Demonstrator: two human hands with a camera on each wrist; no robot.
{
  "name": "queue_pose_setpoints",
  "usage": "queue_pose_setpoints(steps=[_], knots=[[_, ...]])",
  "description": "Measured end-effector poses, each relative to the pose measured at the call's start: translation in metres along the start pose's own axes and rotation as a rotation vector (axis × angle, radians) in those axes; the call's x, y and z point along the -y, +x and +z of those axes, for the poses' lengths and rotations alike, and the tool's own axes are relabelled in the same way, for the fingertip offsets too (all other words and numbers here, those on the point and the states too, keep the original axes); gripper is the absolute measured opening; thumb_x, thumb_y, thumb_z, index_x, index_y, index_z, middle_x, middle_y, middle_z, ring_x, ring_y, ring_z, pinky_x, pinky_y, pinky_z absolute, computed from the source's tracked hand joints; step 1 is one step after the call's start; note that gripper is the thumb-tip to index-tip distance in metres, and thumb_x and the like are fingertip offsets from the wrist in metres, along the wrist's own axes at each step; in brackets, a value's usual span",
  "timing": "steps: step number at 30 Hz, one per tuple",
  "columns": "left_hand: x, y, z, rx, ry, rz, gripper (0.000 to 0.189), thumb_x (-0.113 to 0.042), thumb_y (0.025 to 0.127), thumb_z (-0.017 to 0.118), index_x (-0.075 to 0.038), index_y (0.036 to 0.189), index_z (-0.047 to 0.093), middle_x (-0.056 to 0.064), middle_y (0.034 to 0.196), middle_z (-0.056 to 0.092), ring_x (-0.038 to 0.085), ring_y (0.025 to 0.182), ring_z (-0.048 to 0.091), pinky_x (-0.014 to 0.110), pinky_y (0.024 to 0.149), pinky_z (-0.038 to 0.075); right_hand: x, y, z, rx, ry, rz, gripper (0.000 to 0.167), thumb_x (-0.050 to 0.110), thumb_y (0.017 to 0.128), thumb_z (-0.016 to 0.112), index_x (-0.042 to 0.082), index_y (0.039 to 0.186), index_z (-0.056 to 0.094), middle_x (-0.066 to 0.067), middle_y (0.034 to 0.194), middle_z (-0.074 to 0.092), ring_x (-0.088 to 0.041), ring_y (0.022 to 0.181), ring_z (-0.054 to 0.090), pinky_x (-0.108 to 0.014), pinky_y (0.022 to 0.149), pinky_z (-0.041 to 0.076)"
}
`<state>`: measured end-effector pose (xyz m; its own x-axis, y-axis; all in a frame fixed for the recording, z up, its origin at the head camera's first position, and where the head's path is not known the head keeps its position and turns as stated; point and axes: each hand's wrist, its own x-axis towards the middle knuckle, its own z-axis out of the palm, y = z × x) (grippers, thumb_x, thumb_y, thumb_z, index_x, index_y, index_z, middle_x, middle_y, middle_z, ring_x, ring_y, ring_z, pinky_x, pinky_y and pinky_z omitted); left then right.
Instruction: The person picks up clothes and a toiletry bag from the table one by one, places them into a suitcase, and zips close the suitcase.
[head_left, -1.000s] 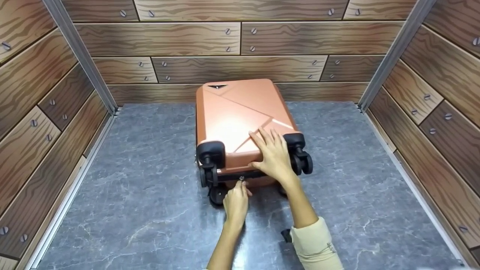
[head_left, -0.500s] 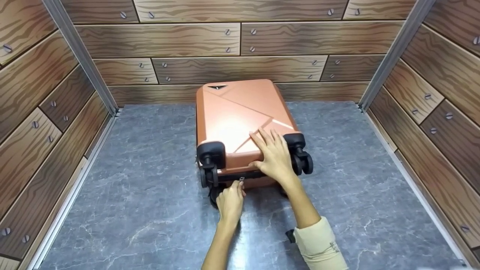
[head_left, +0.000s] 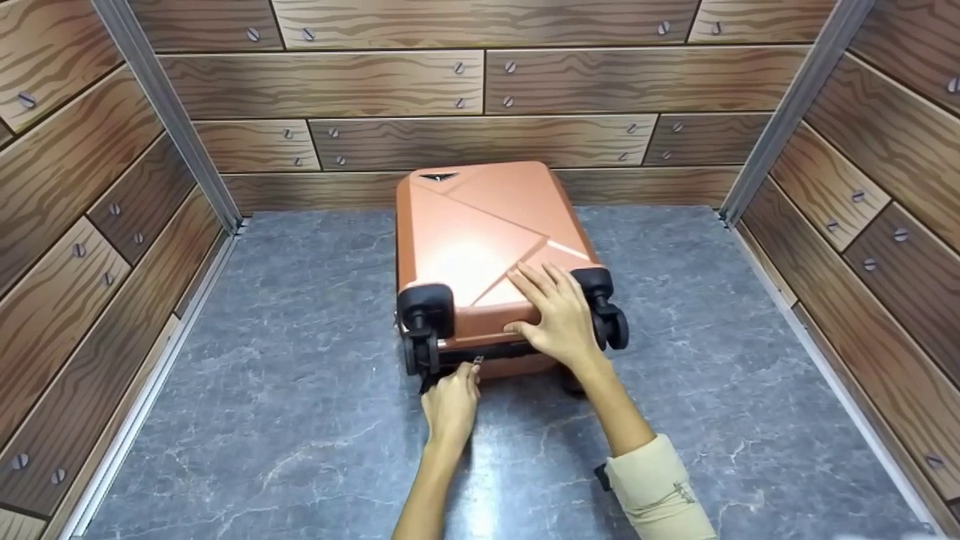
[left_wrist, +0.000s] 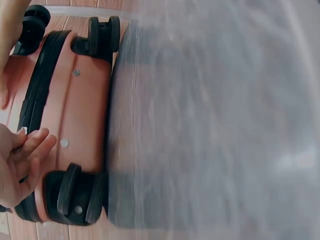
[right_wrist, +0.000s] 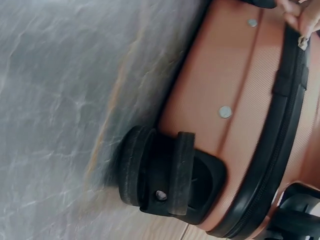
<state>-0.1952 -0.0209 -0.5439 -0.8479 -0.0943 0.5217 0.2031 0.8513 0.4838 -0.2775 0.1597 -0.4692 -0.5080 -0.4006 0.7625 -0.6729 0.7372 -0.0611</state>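
Observation:
A rose-gold hard-shell suitcase (head_left: pixel 480 232) lies flat, its wheeled end facing me. My left hand (head_left: pixel 450 405) pinches the small metal zipper pull (right_wrist: pixel 302 43) at the black zipper (right_wrist: pixel 280 130) along this end. In the left wrist view the left hand (left_wrist: pixel 22 160) has its thumb and index finger at the pull while the other fingers are loosely bent. My right hand (head_left: pixel 562 319) rests on the lid near the right-hand wheel, its fingers spread forward and the thumb over the edge. Only part of that right hand (left_wrist: pixel 7 30) shows in the left wrist view.
Black caster wheels (head_left: pixel 421 352) stick out at the suitcase's near corners. Beneath lies a grey marbled floor (head_left: pixel 285 375). Wood-patterned panels (head_left: pixel 360 82) stand behind and at both sides, with metal posts (head_left: pixel 161 97) at the corners. A beige sleeve (head_left: pixel 660 484) covers the right forearm.
My left hand has moved a little left along the zipper, bringing the pull with it. The right hand stays on the lid, shifted slightly right. The suitcase lies as before.

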Motion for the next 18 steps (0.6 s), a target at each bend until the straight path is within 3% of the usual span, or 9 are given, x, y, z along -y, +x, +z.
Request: queue_pose_setpoints(steps=[4,10,18], knots=[[0.012,-0.001,-0.007,-0.027,0.050,-0.017,0.021,-0.027,0.089,0.057,-0.017,0.071,0.061,-0.006,0.052,0.057,0.027,0.045,0.058,0.038,0.038,0.040,-0.002,-0.001,-0.001,-0.011,0.020,-0.002,0.073,0.041,0.061,0.079,0.012,0.124,0.059,-0.006,0.127,0.054,-0.036,0.119,0.042,-0.047,0.103,0.024],[0.026,-0.002,-0.017,-0.015,0.080,-0.070,0.030,-0.029,0.089,0.058,-0.016,0.062,0.061,-0.001,0.050,0.056,0.033,0.046,0.058,0.043,0.039,0.042,-0.003,-0.002,-0.003,0.020,0.007,0.019,0.072,0.043,0.063,0.078,0.014,0.126,0.058,-0.005,0.129,0.053,-0.034,0.121,0.041,-0.045,0.104,0.022],[0.040,-0.003,-0.027,-0.017,0.095,-0.100,0.018,-0.018,0.083,0.062,-0.014,0.066,0.062,0.008,0.056,0.060,0.037,0.050,0.058,0.047,0.041,0.042,0.001,-0.001,0.000,0.017,-0.006,0.029,0.074,0.043,0.061,0.079,0.015,0.126,0.058,-0.004,0.129,0.052,-0.034,0.121,0.041,-0.045,0.104,0.023]])
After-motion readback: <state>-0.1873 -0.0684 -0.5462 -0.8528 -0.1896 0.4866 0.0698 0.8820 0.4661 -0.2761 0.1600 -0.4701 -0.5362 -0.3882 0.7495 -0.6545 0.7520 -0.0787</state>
